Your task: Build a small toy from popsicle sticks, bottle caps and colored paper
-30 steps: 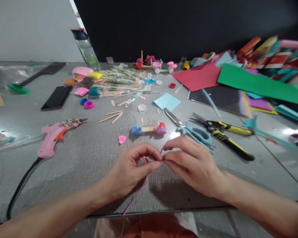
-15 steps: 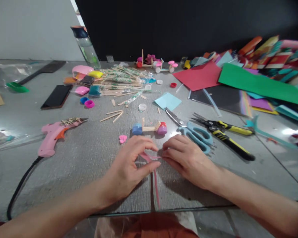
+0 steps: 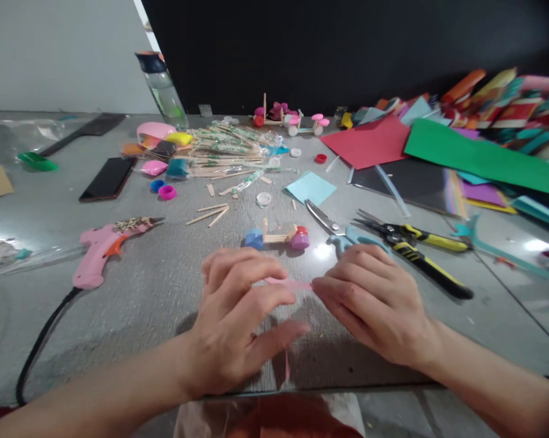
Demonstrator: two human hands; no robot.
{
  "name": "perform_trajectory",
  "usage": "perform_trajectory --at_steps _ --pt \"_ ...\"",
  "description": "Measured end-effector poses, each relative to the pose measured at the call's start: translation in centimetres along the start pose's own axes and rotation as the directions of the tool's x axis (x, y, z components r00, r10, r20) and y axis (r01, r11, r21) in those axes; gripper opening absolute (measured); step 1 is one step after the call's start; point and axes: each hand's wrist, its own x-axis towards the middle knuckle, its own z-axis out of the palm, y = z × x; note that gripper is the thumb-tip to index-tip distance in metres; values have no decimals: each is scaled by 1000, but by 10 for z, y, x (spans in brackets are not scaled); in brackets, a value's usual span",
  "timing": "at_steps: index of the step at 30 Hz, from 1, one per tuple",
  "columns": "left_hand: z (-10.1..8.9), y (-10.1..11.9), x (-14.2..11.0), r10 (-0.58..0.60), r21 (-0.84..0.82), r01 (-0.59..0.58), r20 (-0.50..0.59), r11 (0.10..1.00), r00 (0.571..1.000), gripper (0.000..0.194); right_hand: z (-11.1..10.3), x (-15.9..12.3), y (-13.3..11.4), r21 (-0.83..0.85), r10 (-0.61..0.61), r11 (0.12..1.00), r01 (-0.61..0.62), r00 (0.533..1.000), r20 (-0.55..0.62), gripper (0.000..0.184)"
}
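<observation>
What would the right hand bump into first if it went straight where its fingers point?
Probably the left hand, just across from the right hand, with the pink strip between them. Exact depth is hard to tell.

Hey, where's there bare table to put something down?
Bare tabletop shows between the pink glue gun and the left hand, and right of the right hand, nearer than the pliers. It's crowded behind, with wrapped sticks at the middle and coloured sheets at the right.

Blue scissor handles point(image 3: 351, 233) partly hidden behind the right hand point(image 3: 374, 299), pink strip point(image 3: 298, 285) blurred
</observation>
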Motion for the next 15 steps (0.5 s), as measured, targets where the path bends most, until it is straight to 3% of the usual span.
perform_trajectory --at_steps 2,5,7,11,13,15 --pt "2 1 2 -18 15 17 71 1000 997 26 0 0 -3 58 5 998 -5 1000 2 9" --pt "5 -4 6 -68 -73 85 203 994 977 2 3 -1 -4 219 90 971 -92 996 18 7" --pt "4 -9 10 -110 -130 149 266 980 958 11 3 -1 -2 330 213 916 -227 974 77 7" --pt "-14 -11 19 -202 -60 232 317 971 927 12 -3 3 7 412 428 743 -528 847 314 14" --pt "-26 -10 25 -220 26 223 324 974 920 12 -8 9 12 399 451 697 -595 797 401 18" --pt "-37 -9 32 -225 97 204 328 974 917 13 -10 18 18 385 451 687 -617 777 440 21"
